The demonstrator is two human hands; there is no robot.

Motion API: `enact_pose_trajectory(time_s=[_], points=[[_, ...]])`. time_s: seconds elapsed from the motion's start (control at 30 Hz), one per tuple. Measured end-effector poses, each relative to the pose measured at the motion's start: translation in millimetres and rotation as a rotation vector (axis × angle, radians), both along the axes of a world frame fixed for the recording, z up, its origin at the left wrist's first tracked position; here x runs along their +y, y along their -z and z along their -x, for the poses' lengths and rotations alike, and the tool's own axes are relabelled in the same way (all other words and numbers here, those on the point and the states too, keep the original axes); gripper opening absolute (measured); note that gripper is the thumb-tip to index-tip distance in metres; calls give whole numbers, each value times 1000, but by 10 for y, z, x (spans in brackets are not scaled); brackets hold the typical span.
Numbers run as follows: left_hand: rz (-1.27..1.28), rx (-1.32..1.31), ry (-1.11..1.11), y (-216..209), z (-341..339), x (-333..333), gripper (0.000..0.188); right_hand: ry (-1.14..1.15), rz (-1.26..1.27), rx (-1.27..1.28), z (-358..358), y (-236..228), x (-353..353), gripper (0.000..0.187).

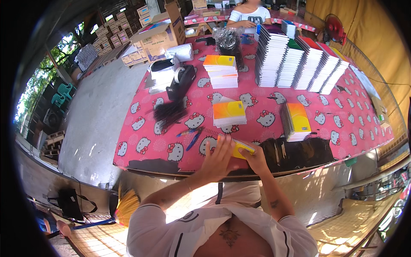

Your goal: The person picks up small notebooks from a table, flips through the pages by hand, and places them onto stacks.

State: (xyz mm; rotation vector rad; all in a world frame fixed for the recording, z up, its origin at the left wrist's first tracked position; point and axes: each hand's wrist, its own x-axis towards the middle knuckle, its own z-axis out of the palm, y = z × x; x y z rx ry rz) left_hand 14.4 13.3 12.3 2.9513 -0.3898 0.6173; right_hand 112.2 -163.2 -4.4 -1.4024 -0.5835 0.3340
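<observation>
At the table's near edge lies a small notebook with a yellow and orange cover. My right hand grips its right end, thumb on top. My left hand rests along its left side with fingers stretched out. A thin spiral coil sticks out leftward past my left fingertips, partly hidden by that hand. Pliers with blue handles lie left of my hands. Just beyond is a short stack of loose yellow-covered pads. To the right stands a pile of spiral-bound yellow notebooks.
A bundle of black coils lies at left, near a black tape dispenser. Another yellow pad stack stands farther back. Tall notebook stacks fill the back right. An open cardboard box is back left. A person sits across.
</observation>
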Motion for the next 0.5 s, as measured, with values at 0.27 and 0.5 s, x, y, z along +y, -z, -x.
enact_pose_trajectory(time_s=[0.27, 0.5], points=[[-12, 53, 80, -282, -295, 317, 52, -102, 225, -22, 5, 76, -39, 29], [22, -29, 66, 318, 255, -87, 82, -37, 188, -130, 12, 129, -16, 26]])
